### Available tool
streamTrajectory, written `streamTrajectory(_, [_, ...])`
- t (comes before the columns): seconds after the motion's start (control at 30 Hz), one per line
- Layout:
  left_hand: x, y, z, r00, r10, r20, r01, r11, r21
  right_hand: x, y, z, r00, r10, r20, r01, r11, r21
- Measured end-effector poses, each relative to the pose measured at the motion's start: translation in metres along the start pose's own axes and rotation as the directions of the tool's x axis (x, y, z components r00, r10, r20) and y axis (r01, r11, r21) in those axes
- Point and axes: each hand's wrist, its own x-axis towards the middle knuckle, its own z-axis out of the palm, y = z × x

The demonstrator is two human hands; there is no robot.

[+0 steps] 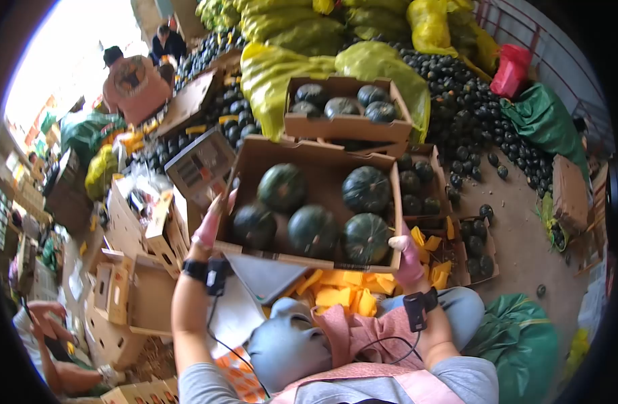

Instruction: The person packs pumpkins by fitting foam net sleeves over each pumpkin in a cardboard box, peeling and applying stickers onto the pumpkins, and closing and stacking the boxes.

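Note:
Between my two hands is a cardboard box with several dark green squashes spread over its bottom. My left hand, in a pink glove, grips the box's left side. On the right side, my right hand wears a similar glove, its thumb over the rim and its other fingers mostly hidden. Just beyond stands another box filled with squashes, on top of a further carton. A digital scale shows partly below the held box, beside yellow foam-like pieces.
Squashes lie heaped on the floor at the back right, near yellow net sacks. Open cartons stand at the left. Small boxes of squashes sit to the right. Two people are at the back left.

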Motion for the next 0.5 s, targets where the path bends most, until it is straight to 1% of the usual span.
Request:
streamTrajectory(0.03, [-0.03, -0.014, -0.033, 0.999, -0.003, -0.034, 0.003, 1.0, 0.01, -0.008, 0.0, 0.01, 0.997, 0.041, 0.067, -0.04, 0.999, -0.023])
streamTrajectory(0.07, [-0.066, -0.026, -0.063, 0.997, -0.014, -0.076, 0.016, 0.999, 0.029, -0.009, 0.019, 0.004, 0.993, 0.064, 0.096, -0.058, 0.996, -0.069])
streamTrajectory(0.1, [-0.099, -0.032, -0.067, 0.989, -0.063, -0.137, 0.061, 0.998, -0.016, -0.009, 0.023, 0.018, 0.985, 0.049, 0.163, -0.037, 0.996, -0.077])
streamTrajectory(0.13, [-0.134, -0.037, -0.07, 0.974, -0.112, -0.198, 0.101, 0.993, -0.067, -0.008, 0.041, 0.02, 0.981, 0.099, 0.168, -0.081, 0.99, -0.111])
streamTrajectory(0.17, [-0.163, -0.033, -0.055, 0.944, -0.19, -0.271, 0.141, 0.971, -0.192, -0.008, 0.061, 0.022, 0.97, 0.16, 0.181, -0.135, 0.98, -0.144])
streamTrajectory(0.2, [-0.181, -0.033, -0.052, 0.922, -0.234, -0.31, 0.192, 0.968, -0.159, -0.007, 0.084, 0.026, 0.974, 0.161, 0.159, -0.128, 0.972, -0.197])
streamTrajectory(0.23, [-0.184, -0.036, -0.02, 0.752, -0.153, -0.642, 0.225, 0.974, 0.031, 0.0, 0.11, 0.031, 0.978, 0.144, 0.15, -0.103, 0.963, -0.25])
streamTrajectory(0.27, [-0.185, -0.044, -0.024, 0.708, -0.197, -0.678, 0.241, 0.97, -0.03, 0.007, 0.134, 0.033, 0.924, 0.352, 0.145, -0.362, 0.931, 0.044])
streamTrajectory(0.3, [-0.185, -0.051, -0.028, 0.661, -0.241, -0.711, 0.251, 0.964, -0.093, 0.017, 0.17, 0.022, 0.887, 0.412, 0.208, -0.431, 0.901, 0.055])
streamTrajectory(0.33, [-0.186, -0.067, -0.04, 0.64, -0.27, -0.719, 0.268, 0.956, -0.121, 0.022, 0.185, 0.025, 0.877, 0.431, 0.212, -0.454, 0.888, 0.071])
streamTrajectory(0.37, [-0.194, -0.085, -0.061, 0.728, -0.321, -0.606, 0.264, 0.947, -0.184, 0.028, 0.196, 0.029, 0.872, 0.441, 0.214, -0.466, 0.881, 0.084])
streamTrajectory(0.4, [-0.191, -0.095, -0.067, 0.716, -0.279, -0.64, 0.316, 0.947, -0.06, 0.037, 0.206, 0.03, 0.867, 0.442, 0.229, -0.462, 0.886, 0.037])
streamTrajectory(0.43, [-0.183, -0.105, -0.071, 0.708, -0.241, -0.664, 0.372, 0.926, 0.06, 0.052, 0.22, 0.021, 0.872, 0.422, 0.249, -0.407, 0.907, -0.114])
streamTrajectory(0.47, [-0.177, -0.116, -0.077, 0.67, -0.232, -0.705, 0.35, 0.937, 0.025, 0.065, 0.229, 0.013, 0.902, 0.348, 0.254, -0.253, 0.905, -0.342])
streamTrajectory(0.5, [-0.171, -0.129, -0.087, 0.634, -0.227, -0.74, 0.325, 0.946, -0.011, 0.077, 0.236, 0.008, 0.923, 0.273, 0.271, -0.084, 0.831, -0.551])
